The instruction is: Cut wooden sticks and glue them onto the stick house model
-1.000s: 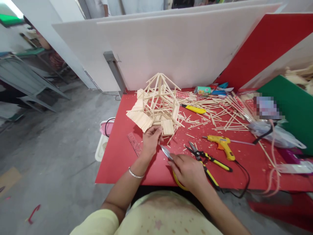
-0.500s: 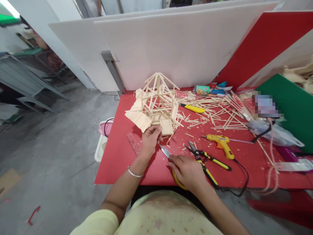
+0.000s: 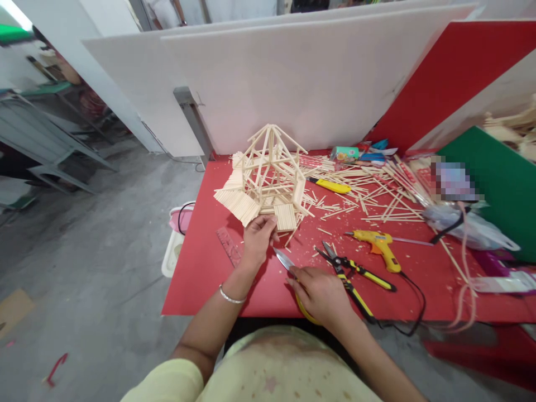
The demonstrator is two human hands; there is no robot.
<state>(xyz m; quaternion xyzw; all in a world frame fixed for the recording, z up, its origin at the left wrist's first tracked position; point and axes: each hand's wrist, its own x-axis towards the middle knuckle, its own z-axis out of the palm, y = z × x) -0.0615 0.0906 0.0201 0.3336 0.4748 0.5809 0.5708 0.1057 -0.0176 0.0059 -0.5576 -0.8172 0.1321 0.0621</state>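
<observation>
A house model built of thin wooden sticks (image 3: pixel 268 176) stands on the red table (image 3: pixel 201 268). My left hand (image 3: pixel 257 240) rests at the model's front edge, fingers curled, thumb and fingertips touching a small stick panel (image 3: pixel 286 217). My right hand (image 3: pixel 320 293) is closed round the yellow handle of a pair of scissors (image 3: pixel 287 262), whose blades point up and left toward my left hand. A silver bangle sits on my left wrist.
Black-and-yellow snips (image 3: pixel 352 273) and a yellow glue gun (image 3: pixel 379 245) with a black cord lie right of my hand. A yellow cutter (image 3: pixel 330 186), loose sticks (image 3: pixel 377 190), a ruler (image 3: pixel 229 245) and plastic bags (image 3: pixel 469 229) litter the table. White boards (image 3: pixel 293 78) stand behind.
</observation>
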